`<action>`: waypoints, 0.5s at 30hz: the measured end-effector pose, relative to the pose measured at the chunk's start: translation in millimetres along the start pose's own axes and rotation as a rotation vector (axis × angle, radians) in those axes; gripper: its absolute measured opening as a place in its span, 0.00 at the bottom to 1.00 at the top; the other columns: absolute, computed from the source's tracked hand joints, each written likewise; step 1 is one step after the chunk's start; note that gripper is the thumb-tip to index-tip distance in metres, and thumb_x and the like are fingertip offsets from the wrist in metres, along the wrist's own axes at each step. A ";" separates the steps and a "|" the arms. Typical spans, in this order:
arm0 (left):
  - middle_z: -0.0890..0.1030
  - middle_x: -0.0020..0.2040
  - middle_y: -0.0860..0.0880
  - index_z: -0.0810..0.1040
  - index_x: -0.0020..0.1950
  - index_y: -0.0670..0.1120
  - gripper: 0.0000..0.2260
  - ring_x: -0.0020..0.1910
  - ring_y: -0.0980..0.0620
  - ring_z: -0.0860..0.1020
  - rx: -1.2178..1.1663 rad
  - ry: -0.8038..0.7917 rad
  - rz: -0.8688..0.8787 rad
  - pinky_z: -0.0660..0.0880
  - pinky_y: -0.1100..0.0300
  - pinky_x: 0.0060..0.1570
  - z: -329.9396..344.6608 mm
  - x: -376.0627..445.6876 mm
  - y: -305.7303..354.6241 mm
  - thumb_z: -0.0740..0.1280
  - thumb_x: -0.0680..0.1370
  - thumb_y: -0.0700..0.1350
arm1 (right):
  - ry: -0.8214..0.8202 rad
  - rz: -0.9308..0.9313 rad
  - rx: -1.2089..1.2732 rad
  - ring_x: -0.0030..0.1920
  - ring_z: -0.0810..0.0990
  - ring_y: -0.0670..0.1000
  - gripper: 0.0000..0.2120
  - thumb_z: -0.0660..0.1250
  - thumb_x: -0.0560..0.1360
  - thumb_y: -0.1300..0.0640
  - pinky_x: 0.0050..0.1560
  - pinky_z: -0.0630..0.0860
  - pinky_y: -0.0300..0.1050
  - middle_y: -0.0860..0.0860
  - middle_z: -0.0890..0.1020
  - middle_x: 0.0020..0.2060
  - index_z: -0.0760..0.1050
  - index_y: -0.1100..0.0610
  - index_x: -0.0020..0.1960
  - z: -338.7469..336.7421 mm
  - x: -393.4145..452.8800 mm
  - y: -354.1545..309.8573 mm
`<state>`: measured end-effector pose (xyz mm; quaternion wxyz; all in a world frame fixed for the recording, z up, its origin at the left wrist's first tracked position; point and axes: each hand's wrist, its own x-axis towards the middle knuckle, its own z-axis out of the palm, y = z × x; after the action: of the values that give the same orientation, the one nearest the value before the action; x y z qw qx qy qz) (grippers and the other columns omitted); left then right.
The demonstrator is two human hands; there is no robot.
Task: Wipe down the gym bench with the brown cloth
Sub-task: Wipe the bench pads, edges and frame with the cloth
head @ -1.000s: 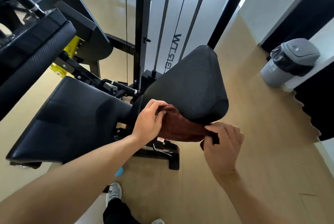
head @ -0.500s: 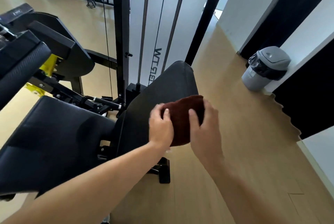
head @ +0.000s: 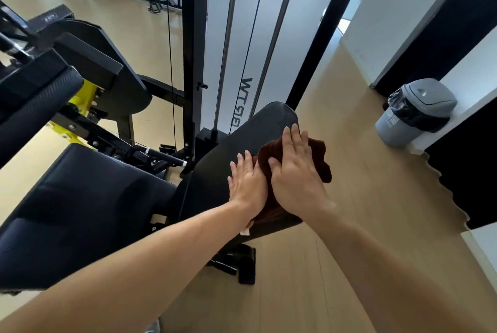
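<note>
1. Both hands are now lying flat on the brown cloth (head: 317, 155); half a second ago their fingers were curled around it, and the cloth is now sitting farther up the pad.
2. I am keeping my right hand (head: 294, 174) spread, fingers straight and apart, palm pressing the cloth onto the gym bench (head: 215, 171) back pad.
3. My left hand (head: 248, 184) is lying just to the left of it, fingers straight and together, touching the cloth's left edge and the pad beside it.
4. The cloth is lying on the right part of the tilted back pad, its right side hanging over the pad's right edge, its near end trailing under my wrists.
5. The pad's long axis is running from near me up to its far tip (head: 279, 112), and bare vinyl is showing beyond my fingertips and to the left.
6. I am judging that the coming stroke turns on that axis: the right hand is covering more cloth and reaching farther, so it is better placed to lead the push.
7. The seat pad (head: 80, 198), to the near left, is looking untouched by the cloth.
</note>
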<state>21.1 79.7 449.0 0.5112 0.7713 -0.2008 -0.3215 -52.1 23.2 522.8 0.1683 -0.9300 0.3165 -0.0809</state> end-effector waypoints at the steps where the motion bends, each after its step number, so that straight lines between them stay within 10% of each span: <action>1: 0.43 0.83 0.50 0.44 0.82 0.49 0.25 0.80 0.51 0.37 0.007 0.003 -0.021 0.35 0.47 0.78 -0.6 8.2 3.3 0.44 0.86 0.54 | -0.016 -0.003 -0.010 0.81 0.32 0.50 0.31 0.51 0.86 0.53 0.79 0.33 0.46 0.50 0.38 0.82 0.39 0.57 0.83 -1.0 10.9 -1.5; 15: 0.45 0.83 0.49 0.46 0.82 0.48 0.27 0.81 0.49 0.38 0.036 0.028 -0.206 0.37 0.47 0.78 -16.3 136.2 37.0 0.43 0.85 0.56 | -0.136 0.066 -0.281 0.82 0.35 0.54 0.33 0.55 0.85 0.54 0.79 0.36 0.51 0.51 0.44 0.83 0.42 0.56 0.83 2.5 160.9 -10.0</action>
<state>130.3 -11.2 447.8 0.4643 0.8013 -0.1191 -0.3580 80.7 -67.9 531.2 0.0602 -0.9369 0.3429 0.0329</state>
